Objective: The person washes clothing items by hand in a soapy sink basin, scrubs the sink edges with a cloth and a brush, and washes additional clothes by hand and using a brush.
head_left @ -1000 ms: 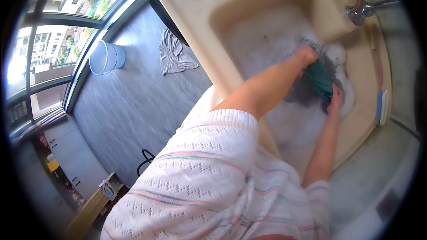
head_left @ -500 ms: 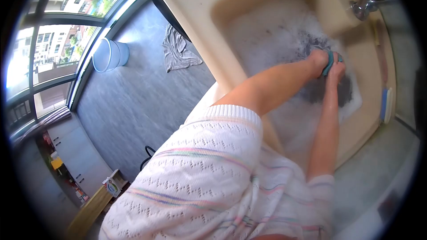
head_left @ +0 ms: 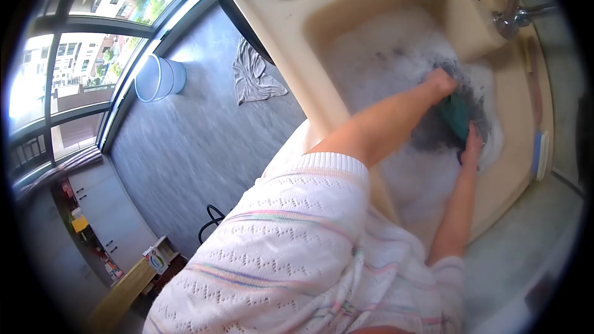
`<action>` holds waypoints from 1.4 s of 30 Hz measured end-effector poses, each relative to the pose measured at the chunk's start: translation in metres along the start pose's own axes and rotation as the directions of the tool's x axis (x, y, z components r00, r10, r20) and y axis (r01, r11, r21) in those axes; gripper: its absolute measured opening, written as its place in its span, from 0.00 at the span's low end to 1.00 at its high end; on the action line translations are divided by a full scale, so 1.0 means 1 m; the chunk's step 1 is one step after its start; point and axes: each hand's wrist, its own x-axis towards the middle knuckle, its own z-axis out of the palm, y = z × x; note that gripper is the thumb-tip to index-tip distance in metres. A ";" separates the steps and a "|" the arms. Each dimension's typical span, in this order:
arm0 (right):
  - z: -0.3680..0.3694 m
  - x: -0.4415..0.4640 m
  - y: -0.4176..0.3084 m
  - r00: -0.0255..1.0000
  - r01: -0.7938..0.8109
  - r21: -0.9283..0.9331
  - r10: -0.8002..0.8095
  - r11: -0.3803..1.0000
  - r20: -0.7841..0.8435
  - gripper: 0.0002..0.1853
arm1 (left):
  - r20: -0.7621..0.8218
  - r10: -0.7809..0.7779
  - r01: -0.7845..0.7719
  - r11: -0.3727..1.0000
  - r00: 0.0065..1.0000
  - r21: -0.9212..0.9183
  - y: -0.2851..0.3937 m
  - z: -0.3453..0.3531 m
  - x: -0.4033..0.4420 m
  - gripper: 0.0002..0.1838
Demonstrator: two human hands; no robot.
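Note:
A teal cloth is stretched between my two hands, low in the dark, sudsy water of the sink. My left hand is closed on the cloth's upper end, with its fingertips hidden beneath. My right hand grips the lower end near the foam; part of its fingers is under the water or behind the cloth. White foam surrounds the darker patch of water around the cloth.
A metal faucet stands at the sink's upper right. A blue-and-white brush rests along the right ledge. On the grey floor lie a crumpled grey cloth and, near the window, a light blue bucket.
The teal cloth was bunched between my hands, held close together. Now my right hand has moved down and away from my left, and the cloth is spread out lower, at the water.

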 end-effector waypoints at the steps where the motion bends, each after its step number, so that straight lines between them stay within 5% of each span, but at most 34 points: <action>1: 0.003 -0.005 -0.002 0.999 0.022 0.144 -0.026 0.989 0.024 0.17 | 0.099 0.138 -0.166 0.902 0.985 0.398 -0.006 -0.016 0.001 0.14; 3: 0.011 -0.019 -0.006 0.995 0.055 0.421 -0.087 0.905 0.056 0.17 | -0.069 -0.061 0.071 0.985 0.996 0.154 -0.020 -0.003 0.016 0.16; 5: 0.021 -0.033 -0.018 0.928 0.243 0.030 -0.241 0.970 0.285 0.17 | -0.043 -0.017 0.026 0.975 0.999 0.220 -0.019 0.012 0.006 0.15; 7: 0.023 -0.049 -0.037 0.852 0.354 -0.247 -0.202 0.902 0.483 0.17 | -0.008 -0.078 0.078 0.987 0.997 0.142 -0.017 0.014 0.003 0.15; 10: 0.003 -0.029 -0.013 0.988 0.071 0.023 -0.073 0.997 0.138 0.17 | 0.086 -0.307 0.318 0.928 0.948 -0.193 -0.012 -0.014 0.010 0.14; 11: 0.001 -0.026 -0.012 0.991 0.051 0.196 -0.074 0.979 0.110 0.18 | 0.133 -0.236 0.246 0.967 0.963 -0.064 -0.016 -0.012 0.014 0.15; 12: 0.004 -0.022 -0.010 0.982 0.067 0.250 -0.108 0.966 0.152 0.18 | 0.178 -0.162 0.155 0.986 0.971 0.057 -0.021 -0.010 0.019 0.16; 13: 0.013 -0.021 -0.012 0.969 0.081 0.304 -0.146 0.949 0.197 0.17 | 0.127 -0.308 0.328 0.924 0.943 -0.195 0.008 -0.015 -0.015 0.16; 15: 0.031 -0.055 -0.053 0.948 0.109 0.315 -0.194 0.943 0.253 0.12 | 0.165 -0.410 0.436 0.761 0.897 -0.480 0.022 -0.014 -0.033 0.17; 17: 0.052 -0.085 -0.084 0.887 0.293 0.394 -0.402 0.871 0.229 0.10 | 0.260 -0.305 0.401 0.724 0.916 -0.562 0.013 -0.006 -0.027 0.17; 19: 0.065 -0.115 -0.106 0.748 0.636 0.160 -0.654 0.755 0.111 0.11 | 0.221 0.079 -0.012 0.958 0.972 -0.288 -0.004 -0.009 -0.021 0.14; 21: 0.077 -0.113 -0.107 0.539 0.840 -0.105 -0.842 0.533 0.037 0.09 | 0.262 0.362 -0.388 0.920 0.895 0.055 -0.011 -0.012 -0.016 0.11; 22: 0.078 -0.090 -0.101 0.687 0.719 -0.152 -0.726 0.678 0.010 0.10 | 0.277 0.447 -0.512 0.825 0.851 0.241 -0.010 -0.013 -0.017 0.11; 24: 0.072 -0.031 -0.085 0.904 0.398 -0.218 -0.422 0.891 -0.073 0.11 | 0.238 0.450 -0.483 0.573 0.861 0.662 0.009 -0.005 -0.021 0.11; 25: 0.071 -0.019 -0.073 0.960 0.280 0.135 -0.274 0.951 -0.061 0.13 | 0.101 0.589 -0.535 0.632 0.802 0.560 0.004 0.014 -0.012 0.16; 27: 0.068 -0.006 -0.052 0.992 -0.068 0.722 -0.028 0.688 0.120 0.15 | -0.006 0.475 -0.403 0.754 0.880 0.518 -0.004 0.036 0.017 0.19; 28: 0.064 -0.020 -0.053 0.971 0.224 0.478 -0.239 0.849 -0.032 0.16 | 0.069 0.444 -0.378 0.659 0.893 0.651 0.003 0.025 0.006 0.20; 29: 0.064 -0.053 -0.064 0.877 0.480 0.161 -0.468 0.862 -0.107 0.17 | 0.143 0.411 -0.365 0.536 0.901 0.761 0.009 0.013 -0.005 0.20; 30: 0.066 -0.086 -0.078 0.729 0.656 -0.179 -0.677 0.733 -0.098 0.17 | 0.213 0.318 -0.369 0.594 0.924 0.715 0.003 0.015 0.006 0.21; 31: 0.068 -0.113 -0.092 0.774 0.621 -0.164 -0.633 0.766 -0.029 0.18 | 0.289 0.228 -0.366 0.649 0.930 0.667 0.003 0.007 0.007 0.22; 33: 0.075 -0.086 -0.073 0.783 0.584 -0.182 -0.608 0.791 -0.130 0.19 | 0.308 0.334 -0.442 0.484 0.891 0.755 0.005 0.001 -0.007 0.23; 35: 0.067 -0.044 -0.052 0.865 0.476 -0.143 -0.491 0.868 -0.102 0.20 | 0.106 0.362 -0.378 0.880 0.926 0.289 -0.013 0.024 0.015 0.22; 37: 0.039 -0.011 -0.025 0.928 0.366 -0.463 -0.356 0.807 0.111 0.20 | 0.178 0.534 -0.556 0.725 0.827 0.406 0.005 0.015 -0.010 0.09; 38: 0.032 -0.008 -0.023 0.944 0.329 -0.601 -0.260 0.728 0.201 0.20 | 0.199 0.361 -0.411 0.836 0.911 0.365 0.003 0.013 -0.007 0.12; 39: 0.024 -0.007 -0.019 0.975 0.222 -0.507 -0.183 0.833 0.127 0.21 | 0.217 0.175 -0.240 0.914 0.960 0.326 -0.002 0.006 0.002 0.15; 41: 0.001 -0.015 -0.022 1.000 -0.012 -0.276 0.016 0.961 0.014 0.22 | 0.263 0.071 -0.188 0.872 0.962 0.453 -0.006 -0.009 0.005 0.16; 42: 0.002 -0.011 -0.015 0.997 -0.038 -0.103 0.044 0.994 0.061 0.21 | 0.307 0.158 -0.320 0.734 0.938 0.599 -0.008 -0.020 0.002 0.13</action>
